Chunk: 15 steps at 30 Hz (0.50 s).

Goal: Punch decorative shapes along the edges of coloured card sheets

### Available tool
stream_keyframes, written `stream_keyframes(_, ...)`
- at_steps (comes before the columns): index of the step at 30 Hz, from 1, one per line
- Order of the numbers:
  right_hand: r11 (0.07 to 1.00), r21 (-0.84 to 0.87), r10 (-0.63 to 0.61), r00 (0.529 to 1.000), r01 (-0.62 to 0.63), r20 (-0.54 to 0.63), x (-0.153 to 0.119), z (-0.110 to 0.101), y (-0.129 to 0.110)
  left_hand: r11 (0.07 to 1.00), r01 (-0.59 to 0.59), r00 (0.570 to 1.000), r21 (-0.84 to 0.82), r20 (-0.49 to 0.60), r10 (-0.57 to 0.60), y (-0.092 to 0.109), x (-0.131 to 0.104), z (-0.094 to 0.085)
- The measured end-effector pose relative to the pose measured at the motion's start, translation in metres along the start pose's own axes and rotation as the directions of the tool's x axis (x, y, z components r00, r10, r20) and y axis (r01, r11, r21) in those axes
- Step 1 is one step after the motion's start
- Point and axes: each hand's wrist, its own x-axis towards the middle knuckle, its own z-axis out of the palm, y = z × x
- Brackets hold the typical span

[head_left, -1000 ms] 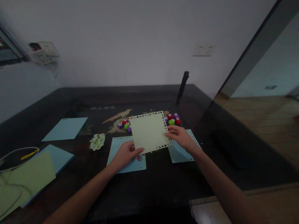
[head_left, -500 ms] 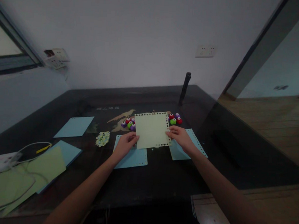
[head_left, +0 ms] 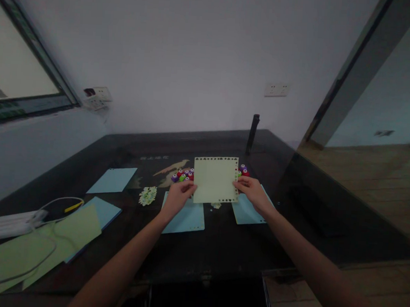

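A pale yellow-green sheet (head_left: 215, 179) is held up above the dark table, with small holes punched along its top, its right side and part of its bottom edge. My left hand (head_left: 179, 197) pinches its left edge, and my right hand (head_left: 252, 189) grips the right edge. Beneath my left hand lies a blue sheet (head_left: 187, 217); another blue sheet (head_left: 248, 209) is under my right hand. Small colourful punches (head_left: 183, 175) stand behind the held sheet, partly hidden, with more punches (head_left: 243, 170) on its right. A pile of paper cutouts (head_left: 148, 196) lies left of my left hand.
A blue sheet (head_left: 113, 180) rests at the left. Nearer are green sheets (head_left: 68, 233) over blue ones, with a white power strip (head_left: 9, 225) and cables. A black upright object (head_left: 252, 134) stands at the back, and a dark flat object (head_left: 314, 209) lies at the right.
The view has shifted, so the table appears lower. Both hands still hold the green sheet, which is now straighter and slightly farther right; a small cutout pile shows below it.
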Motion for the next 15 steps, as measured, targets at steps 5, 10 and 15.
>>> stream_keyframes(5, 1.0, 0.012, -0.026, 0.996, 0.027, -0.09, -0.006, -0.022, -0.01, 0.989, -0.03, 0.998, -0.144, -0.063, 0.021, 0.01, 0.007, 0.025)
stream_keyframes(10, 0.998, -0.054, 0.001, 0.981, -0.012, -0.192, -0.016, -0.057, -0.006, 0.997, -0.053, 0.997, -0.047, 0.056, 0.056, 0.022, 0.012, 0.06)
stream_keyframes(15, 0.957, -0.286, -0.005, 0.978, -0.056, -0.208, -0.029, -0.095, 0.01, 0.997, -0.003, 0.974, 0.076, 0.225, -0.014, 0.025, 0.015, 0.094)
